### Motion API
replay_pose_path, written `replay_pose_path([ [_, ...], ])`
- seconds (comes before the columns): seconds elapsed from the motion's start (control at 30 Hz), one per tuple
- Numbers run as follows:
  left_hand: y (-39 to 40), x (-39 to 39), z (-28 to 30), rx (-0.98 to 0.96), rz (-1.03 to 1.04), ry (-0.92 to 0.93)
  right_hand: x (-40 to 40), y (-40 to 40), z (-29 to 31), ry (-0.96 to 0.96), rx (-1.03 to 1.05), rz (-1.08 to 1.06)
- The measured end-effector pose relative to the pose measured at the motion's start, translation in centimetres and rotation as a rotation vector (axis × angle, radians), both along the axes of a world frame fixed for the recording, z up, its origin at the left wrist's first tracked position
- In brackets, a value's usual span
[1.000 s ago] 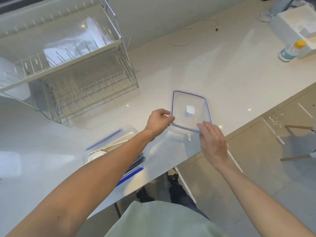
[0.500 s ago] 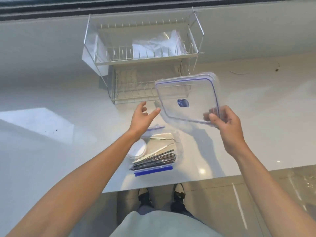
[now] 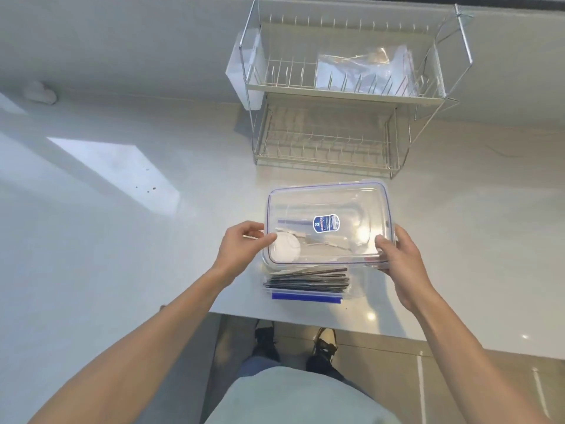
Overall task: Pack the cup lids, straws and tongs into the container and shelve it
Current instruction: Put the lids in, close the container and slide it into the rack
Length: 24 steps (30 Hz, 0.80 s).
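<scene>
Clear plastic lid (image 3: 328, 223) held at both ends, left hand (image 3: 241, 247) and right hand (image 3: 397, 255) fingers pinched on it, over the packed container (image 3: 305, 286) on the table (image 3: 122, 224). Sealing and shelving on the rack (image 3: 324, 142) remain.

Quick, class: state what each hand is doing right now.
Left hand: closed on the left edge of the container lid.
Right hand: closed on the lid's right edge.

Both hands hold a clear lid (image 3: 328, 209) above the container (image 3: 305, 293), the left hand (image 3: 241, 247) on its left edge and the right hand (image 3: 397, 258) on its right edge. Black straws (image 3: 305, 278) lie inside. A wire rack (image 3: 336, 96) stands farther on the counter (image 3: 122, 240).
</scene>
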State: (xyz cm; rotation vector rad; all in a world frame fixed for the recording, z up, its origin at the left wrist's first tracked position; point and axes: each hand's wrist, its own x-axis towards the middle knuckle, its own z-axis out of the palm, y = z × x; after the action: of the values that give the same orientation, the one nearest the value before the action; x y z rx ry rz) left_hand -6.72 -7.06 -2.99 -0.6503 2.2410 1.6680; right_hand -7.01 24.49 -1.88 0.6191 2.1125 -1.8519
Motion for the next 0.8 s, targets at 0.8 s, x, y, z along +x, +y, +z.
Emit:
replay_pose_path([
  [0.8,-0.1,3.9,-3.5,-0.284,0.034,0.003,2.7,-1.8,-3.5,-0.134,0.663,0.278],
])
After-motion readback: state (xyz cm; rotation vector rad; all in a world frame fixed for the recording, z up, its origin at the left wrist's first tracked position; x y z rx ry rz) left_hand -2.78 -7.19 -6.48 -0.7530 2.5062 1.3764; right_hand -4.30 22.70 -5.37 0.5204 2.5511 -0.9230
